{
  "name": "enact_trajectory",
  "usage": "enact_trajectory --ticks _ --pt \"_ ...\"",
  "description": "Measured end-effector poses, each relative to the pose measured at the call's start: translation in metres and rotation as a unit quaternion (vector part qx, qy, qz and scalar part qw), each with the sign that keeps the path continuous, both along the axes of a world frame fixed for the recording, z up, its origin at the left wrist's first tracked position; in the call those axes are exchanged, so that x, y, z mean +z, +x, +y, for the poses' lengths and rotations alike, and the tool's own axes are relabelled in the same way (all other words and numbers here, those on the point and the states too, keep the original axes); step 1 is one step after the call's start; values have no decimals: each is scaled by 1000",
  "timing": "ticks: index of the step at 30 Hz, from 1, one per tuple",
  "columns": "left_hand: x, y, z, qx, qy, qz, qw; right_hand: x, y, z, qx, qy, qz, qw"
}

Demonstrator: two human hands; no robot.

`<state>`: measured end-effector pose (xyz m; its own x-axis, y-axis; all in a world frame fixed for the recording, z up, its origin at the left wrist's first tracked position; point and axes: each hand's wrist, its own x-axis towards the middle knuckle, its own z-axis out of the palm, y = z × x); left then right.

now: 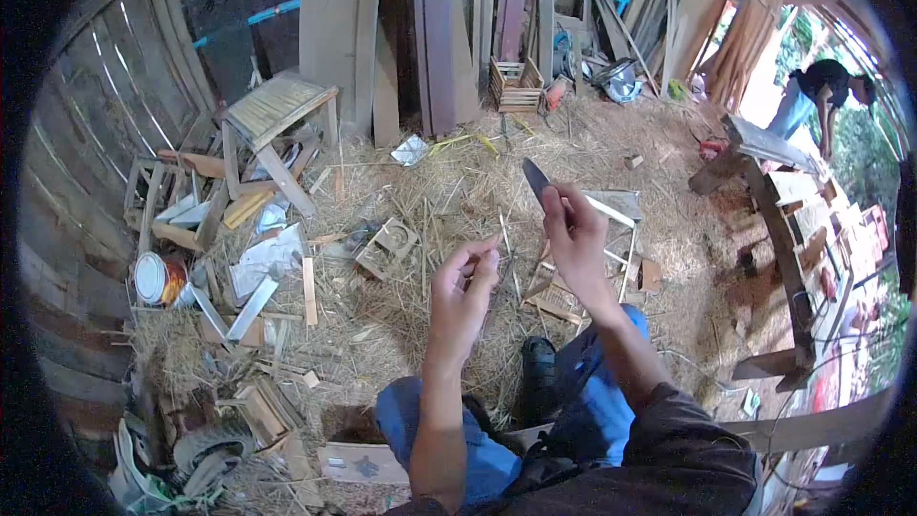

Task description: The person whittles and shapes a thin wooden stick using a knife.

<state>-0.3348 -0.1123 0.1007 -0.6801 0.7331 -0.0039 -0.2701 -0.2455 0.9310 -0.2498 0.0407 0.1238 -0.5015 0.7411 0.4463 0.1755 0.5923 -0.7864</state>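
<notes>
In front of my lap, my right hand [579, 241] is closed on a knife [536, 178], its dark blade pointing up and to the left. The handle is mostly hidden by my fingers. To the left and a little lower, my left hand [460, 298] has its thumb and fingers pinched together. A thin pale strip [504, 227] shows near those fingertips; I cannot tell whether it is held or lies behind them. Beyond and below my right hand, a small light wooden frame [556, 301] rests on the ground, partly covered by the hand and forearm.
Straw and shavings cover the ground [382, 334]. A slatted wooden stool [282, 110], a paint bucket [158, 279] and wood offcuts lie left. Boards [435, 38] lean at the back beside a wooden crate [516, 84]. Another person [826, 96] bends over a workbench [778, 229] at right.
</notes>
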Motion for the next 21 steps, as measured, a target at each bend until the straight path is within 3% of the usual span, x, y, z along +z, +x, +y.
enact_trajectory --ticks 2,3,6,7,10,11,15,21 --pt "6 -1 -7 -7 13 -17 1000 4 -1 -15 36 94 13 995" --pt "7 -1 -11 4 4 -9 1000 5 -1 -26 31 119 -35 992" --pt "7 -4 -18 9 4 -4 1000 14 -6 -31 49 140 -24 989" --pt "6 -6 -19 -3 17 -11 1000 21 -9 -32 8 101 -37 994" --pt "0 -11 -23 -16 33 -10 999 29 -14 -48 23 193 -7 981" --pt "1 -14 -25 -18 34 -5 999 32 -10 -61 29 178 -55 982" --pt "6 -21 -26 -24 45 26 998 44 -2 -69 -25 101 -65 992" --pt "-11 -11 -4 -91 49 5 995 26 24 -54 -29 119 -59 991"
